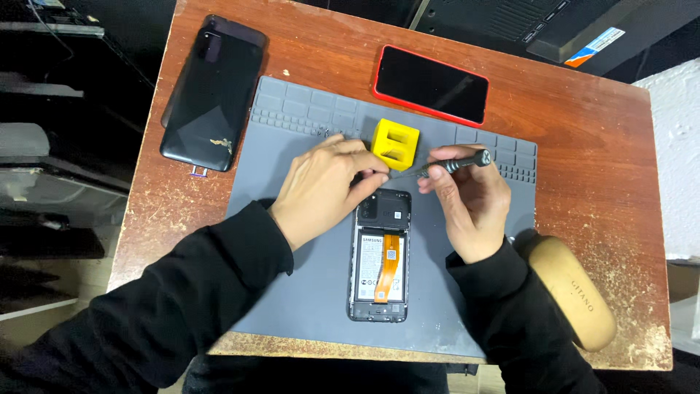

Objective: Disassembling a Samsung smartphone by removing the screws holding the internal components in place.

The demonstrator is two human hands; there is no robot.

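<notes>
The top end of the open phone (380,257) is partly hidden under the two hands, so I cannot see what the screwdriver tip touches there. The left hand (324,186) is curled, its fingertips pinched close to the thin metal tip; if it holds a tiny part, that is too small to make out. The right hand (470,204) is closed around the dark screwdriver (445,167). The phone lies flat in the middle of the grey rubber mat (306,292), its back off, with a pale battery and an orange strip inside. Just behind the hands sits a small yellow block (396,143) with slots. The mat has little square trays along its far edge. On the worn brown tabletop (583,131) lie a shiny black back cover (211,91), a red-edged phone (432,85) and a smooth tan case (572,292).
</notes>
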